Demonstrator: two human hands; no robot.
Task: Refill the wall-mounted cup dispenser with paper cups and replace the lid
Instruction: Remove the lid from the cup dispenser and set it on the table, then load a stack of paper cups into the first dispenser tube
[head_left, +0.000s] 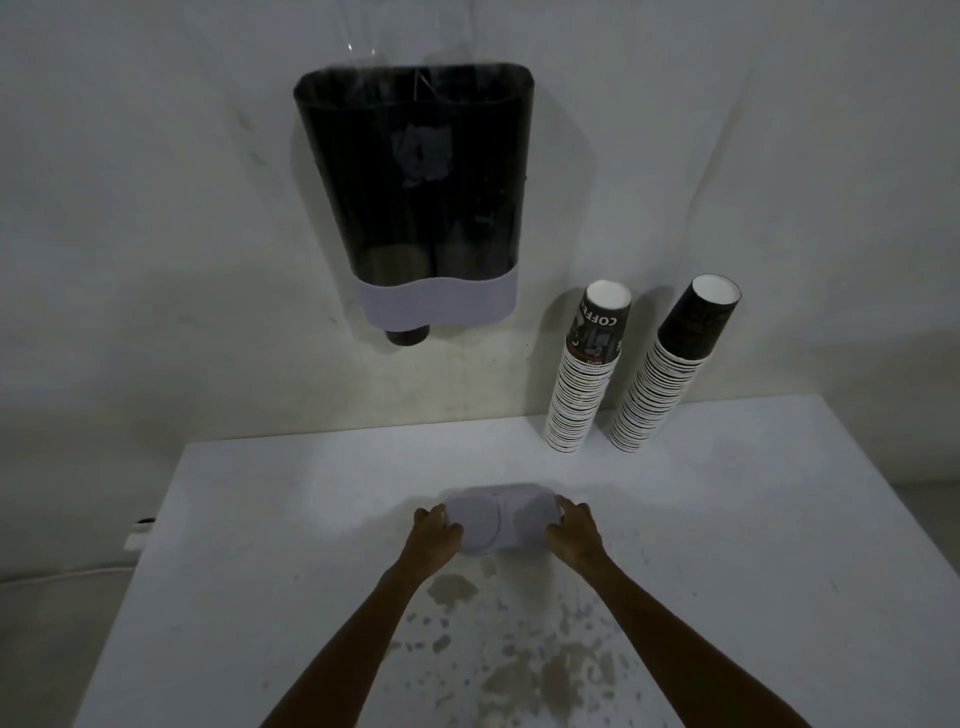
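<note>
The dark see-through cup dispenser (415, 197) hangs on the wall with a pale band at its base and its top open. One dark cup (407, 335) pokes out of its left outlet. The pale dispenser lid (501, 519) lies on the white table (291, 519). My left hand (435, 532) grips the lid's left end. The lid's right end is held by my right hand (571, 530). Two tall stacks of upside-down paper cups (584, 374) (667, 369) lean against the wall at the table's back right.
The table's near part has worn, chipped patches (519, 665). A white power strip (136, 535) with a cable lies on the floor left of the table. The table's left edge runs diagonally toward me.
</note>
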